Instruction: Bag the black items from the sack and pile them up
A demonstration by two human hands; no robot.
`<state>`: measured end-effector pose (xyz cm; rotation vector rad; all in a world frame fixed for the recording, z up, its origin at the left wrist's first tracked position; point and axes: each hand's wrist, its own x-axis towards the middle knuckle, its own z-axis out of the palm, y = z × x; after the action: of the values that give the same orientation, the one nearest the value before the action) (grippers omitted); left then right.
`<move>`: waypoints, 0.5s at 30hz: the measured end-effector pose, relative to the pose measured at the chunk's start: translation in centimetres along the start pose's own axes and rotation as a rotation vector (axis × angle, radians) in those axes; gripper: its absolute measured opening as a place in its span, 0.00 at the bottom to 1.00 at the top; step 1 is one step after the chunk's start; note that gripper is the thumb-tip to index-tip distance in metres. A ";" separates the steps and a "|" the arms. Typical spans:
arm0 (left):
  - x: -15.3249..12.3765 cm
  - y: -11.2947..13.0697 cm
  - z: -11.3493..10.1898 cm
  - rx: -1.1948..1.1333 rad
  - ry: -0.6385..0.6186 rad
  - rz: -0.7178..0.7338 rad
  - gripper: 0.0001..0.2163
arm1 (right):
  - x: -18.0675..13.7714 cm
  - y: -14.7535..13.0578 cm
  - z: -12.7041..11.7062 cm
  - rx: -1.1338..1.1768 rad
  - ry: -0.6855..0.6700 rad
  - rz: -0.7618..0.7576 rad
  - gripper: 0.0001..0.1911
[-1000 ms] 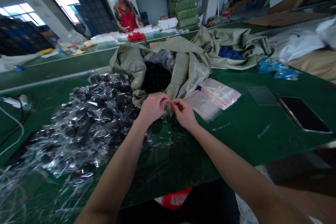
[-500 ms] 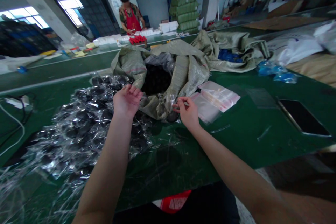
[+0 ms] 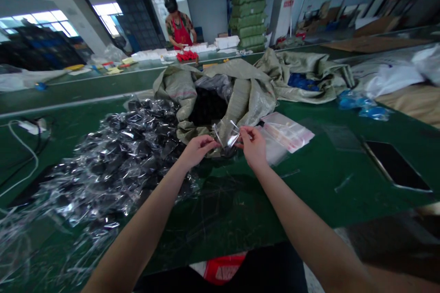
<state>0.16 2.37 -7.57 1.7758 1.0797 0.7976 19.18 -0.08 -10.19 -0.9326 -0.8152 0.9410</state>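
Between my hands is a clear plastic bag (image 3: 233,139) with a dark round item low in it. My left hand (image 3: 201,147) pinches the bag's left edge. On the other edge, the fingers of my right hand (image 3: 253,144) are closed. Just behind stands an open woven sack (image 3: 247,96) with dark items inside. A heap of dark items in clear bags (image 3: 127,151) spreads over the table to the left of my left hand. Flat clear bags (image 3: 287,132) lie in a stack beside my right hand.
A phone (image 3: 397,165) lies on the green table (image 3: 319,183) at right. Another woven sack (image 3: 316,94) holds blue items, with blue bagged pieces (image 3: 364,104) beside it. A white cable (image 3: 25,146) runs at far left. A person in a red apron (image 3: 181,32) stands across the tables.
My left hand has come down and right from beside the sack's mouth to the bag, closing on its edge. My right hand stays at the bag, which now spreads between both hands.
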 end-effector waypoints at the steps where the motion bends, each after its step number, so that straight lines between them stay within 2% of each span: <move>1: -0.2 -0.1 0.2 -0.054 0.024 -0.013 0.16 | 0.2 0.0 -0.1 0.014 0.005 -0.006 0.17; 4: -0.6 -0.3 0.7 -0.174 0.115 -0.031 0.15 | 0.7 -0.2 -0.4 0.066 -0.008 0.021 0.18; 8: -0.6 -0.5 0.8 -0.249 0.219 -0.057 0.15 | 0.5 -0.2 -0.2 0.098 -0.115 0.167 0.20; 11: -0.6 -0.4 0.6 -0.279 0.250 -0.060 0.15 | 0.1 -0.1 -0.1 0.026 -0.214 0.240 0.19; 15: -0.8 -0.3 0.4 -0.250 0.235 -0.043 0.15 | 0.0 0.0 -0.3 -0.061 -0.202 0.215 0.16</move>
<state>0.09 1.58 -8.03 1.4715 1.1112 1.0857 19.47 -0.17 -10.30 -1.0021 -0.9311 1.2173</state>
